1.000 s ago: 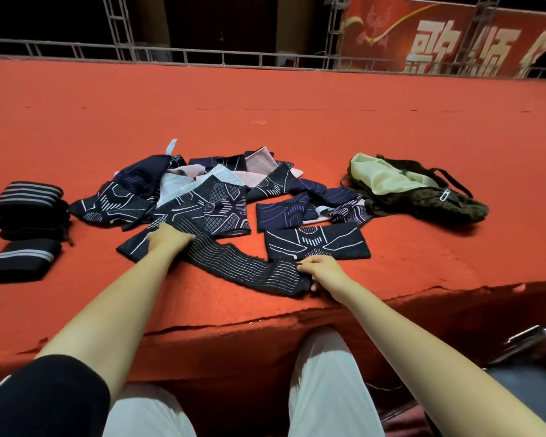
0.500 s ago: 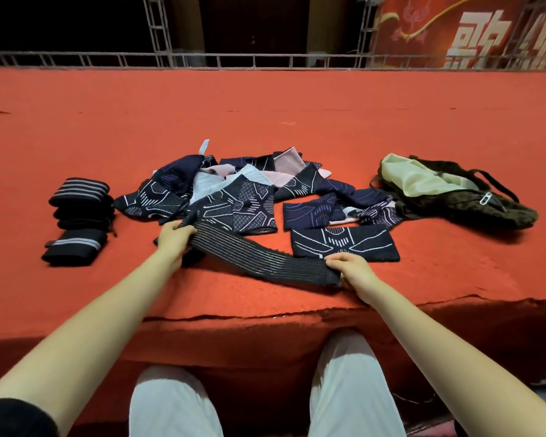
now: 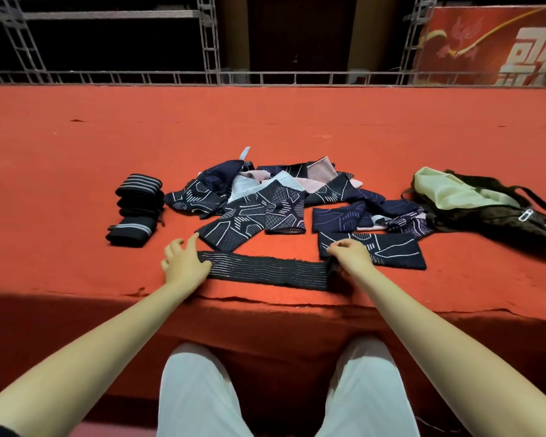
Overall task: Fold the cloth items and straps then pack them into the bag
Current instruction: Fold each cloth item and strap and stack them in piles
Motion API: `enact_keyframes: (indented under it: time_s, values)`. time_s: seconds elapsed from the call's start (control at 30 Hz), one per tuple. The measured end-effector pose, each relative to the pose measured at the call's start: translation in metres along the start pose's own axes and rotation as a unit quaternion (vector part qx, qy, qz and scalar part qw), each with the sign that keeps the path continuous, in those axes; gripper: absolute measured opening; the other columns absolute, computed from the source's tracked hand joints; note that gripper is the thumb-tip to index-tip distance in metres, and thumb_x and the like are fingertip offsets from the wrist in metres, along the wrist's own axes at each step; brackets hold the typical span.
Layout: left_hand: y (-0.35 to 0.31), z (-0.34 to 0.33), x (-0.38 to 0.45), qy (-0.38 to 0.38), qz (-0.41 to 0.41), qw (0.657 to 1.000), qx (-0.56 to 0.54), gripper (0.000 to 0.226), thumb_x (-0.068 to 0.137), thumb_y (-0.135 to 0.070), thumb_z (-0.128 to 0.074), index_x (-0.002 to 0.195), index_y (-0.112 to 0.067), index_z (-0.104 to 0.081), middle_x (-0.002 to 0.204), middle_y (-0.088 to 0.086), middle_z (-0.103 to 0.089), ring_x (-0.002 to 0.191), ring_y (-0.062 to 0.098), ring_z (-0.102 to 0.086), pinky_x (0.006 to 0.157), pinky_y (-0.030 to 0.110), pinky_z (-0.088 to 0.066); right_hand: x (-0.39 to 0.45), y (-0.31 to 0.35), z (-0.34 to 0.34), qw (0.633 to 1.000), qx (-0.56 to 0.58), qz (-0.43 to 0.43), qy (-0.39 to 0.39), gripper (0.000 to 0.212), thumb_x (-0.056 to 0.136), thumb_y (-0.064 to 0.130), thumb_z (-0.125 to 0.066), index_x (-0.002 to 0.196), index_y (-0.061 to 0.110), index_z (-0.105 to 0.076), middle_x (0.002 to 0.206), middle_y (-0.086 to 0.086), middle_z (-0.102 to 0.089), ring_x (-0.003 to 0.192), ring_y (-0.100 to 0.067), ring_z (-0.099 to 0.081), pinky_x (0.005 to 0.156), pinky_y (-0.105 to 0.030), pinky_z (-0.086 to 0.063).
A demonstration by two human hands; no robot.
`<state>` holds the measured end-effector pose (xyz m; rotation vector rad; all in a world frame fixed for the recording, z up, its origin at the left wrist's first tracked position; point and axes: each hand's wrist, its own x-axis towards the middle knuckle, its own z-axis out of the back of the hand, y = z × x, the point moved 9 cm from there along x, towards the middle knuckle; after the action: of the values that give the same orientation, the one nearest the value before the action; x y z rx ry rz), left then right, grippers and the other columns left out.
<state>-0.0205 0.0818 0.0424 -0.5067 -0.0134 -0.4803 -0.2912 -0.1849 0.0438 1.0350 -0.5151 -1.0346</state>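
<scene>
A black strap with thin white stripes (image 3: 265, 270) lies stretched flat along the front edge of the red surface. My left hand (image 3: 183, 263) rests on its left end with fingers spread and straight. My right hand (image 3: 347, 257) pinches the strap's right end with curled fingers. Behind the strap lies a heap of dark patterned cloth pieces (image 3: 265, 200). One flat patterned piece (image 3: 388, 250) lies just behind my right hand. A dark green bag (image 3: 486, 206) with a pale lining lies open at the right.
Several rolled black striped straps (image 3: 136, 209) are stacked at the left. The red carpeted platform (image 3: 265, 121) stretches far back to a metal railing (image 3: 265, 77). Its torn front edge (image 3: 265, 301) runs just above my knees.
The strap was dragged out from the cloth heap toward the front edge and laid straight. My left hand went from gripping its end to resting flat with fingers spread.
</scene>
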Motion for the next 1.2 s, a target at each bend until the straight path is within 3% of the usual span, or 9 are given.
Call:
enact_keyframes:
  time_s: [0.13,0.3,0.5,0.63,0.73,0.83,0.9,1.03,1.2]
  values:
    - [-0.043,-0.007,-0.012,0.004,-0.108,0.991,-0.076,0.065,0.082,-0.016,-0.058,0.143,-0.023,-0.036,0.135,0.013,-0.036,0.125,0.031,-0.036,0.102,0.041,-0.034,-0.012,0.032,-0.035,0.996,0.044,0.027,0.067,0.005,0.089,0.016,-0.060,0.090,0.011,-0.058,0.056,-0.002,-0.048,0.030,-0.005,-0.044,0.033,-0.014,-0.035]
    - [-0.092,-0.045,-0.035,0.116,-0.150,0.968,-0.164,0.050,0.089,-0.018,-0.052,0.139,-0.021,-0.043,0.110,0.003,-0.060,0.089,0.019,-0.058,0.082,0.029,-0.043,-0.026,0.033,-0.077,0.978,0.100,0.023,0.180,0.021,0.098,0.027,-0.049,0.106,0.009,-0.056,0.073,-0.008,-0.062,0.061,-0.017,-0.063,0.043,-0.019,-0.048]
    - [-0.119,-0.077,-0.034,0.150,-0.149,0.968,-0.133,0.052,0.089,-0.034,-0.056,0.138,-0.021,-0.043,0.104,-0.006,-0.064,0.105,0.019,-0.058,0.090,0.031,-0.044,-0.006,-0.010,-0.023,0.996,0.072,0.030,0.036,0.013,0.092,0.014,-0.052,0.086,0.010,-0.064,0.067,-0.003,-0.060,0.055,-0.013,-0.055,0.044,-0.021,-0.041]
    - [-0.134,-0.088,-0.028,0.184,-0.139,0.965,-0.127,0.063,0.081,-0.038,-0.068,0.137,-0.022,-0.042,0.096,-0.005,-0.063,0.096,0.017,-0.060,0.088,0.033,-0.047,-0.002,-0.026,-0.025,0.996,0.021,0.036,0.076,0.013,0.091,0.022,-0.060,0.086,0.011,-0.064,0.070,-0.001,-0.062,0.059,-0.011,-0.055,0.055,-0.025,-0.048]
    - [-0.143,-0.095,-0.030,0.203,-0.146,0.961,-0.121,0.064,0.080,-0.034,-0.071,0.136,-0.024,-0.043,0.089,-0.007,-0.059,0.091,0.015,-0.059,0.085,0.029,-0.045,0.003,-0.018,-0.037,0.986,-0.123,0.076,0.082,0.023,0.083,0.042,-0.067,0.089,0.020,-0.066,0.076,0.007,-0.064,0.072,-0.011,-0.059,0.071,-0.030,-0.048]
    - [-0.150,-0.103,-0.032,0.221,-0.151,0.953,-0.139,0.060,0.081,-0.025,-0.069,0.136,-0.024,-0.046,0.079,-0.008,-0.054,0.081,0.013,-0.056,0.077,0.027,-0.043,0.004,-0.013,-0.042,0.966,-0.238,0.077,0.067,0.024,0.081,0.048,-0.064,0.090,0.026,-0.058,0.080,0.010,-0.063,0.082,-0.012,-0.061,0.070,-0.027,-0.044]
    - [-0.151,-0.103,-0.031,0.211,-0.161,0.956,-0.122,0.058,0.082,-0.025,-0.067,0.136,-0.025,-0.046,0.083,-0.006,-0.055,0.086,0.015,-0.056,0.078,0.027,-0.042,0.003,-0.011,-0.042,0.959,-0.270,0.072,0.054,0.025,0.081,0.049,-0.063,0.082,0.026,-0.054,0.080,0.009,-0.063,0.082,-0.014,-0.061,0.065,-0.028,-0.042]
    - [-0.143,-0.105,-0.033,0.145,-0.200,0.968,-0.053,0.055,0.085,-0.034,-0.065,0.135,-0.024,-0.045,0.116,0.008,-0.048,0.116,0.026,-0.039,0.101,0.031,-0.031,-0.004,-0.008,-0.046,0.945,-0.318,0.061,0.044,0.039,0.079,0.053,-0.061,0.064,0.020,-0.046,0.067,0.006,-0.057,0.071,-0.019,-0.056,0.055,-0.028,-0.035]
    - [-0.119,-0.094,-0.023,0.146,-0.128,0.950,-0.244,0.029,0.086,-0.018,-0.066,0.114,-0.017,-0.060,0.095,0.005,-0.052,0.081,0.013,-0.052,0.084,0.023,-0.040,0.000,-0.008,-0.066,0.977,-0.181,0.024,0.111,0.039,0.083,0.048,-0.055,0.071,0.011,-0.063,0.073,-0.002,-0.068,0.075,-0.024,-0.065,0.070,-0.032,-0.051]
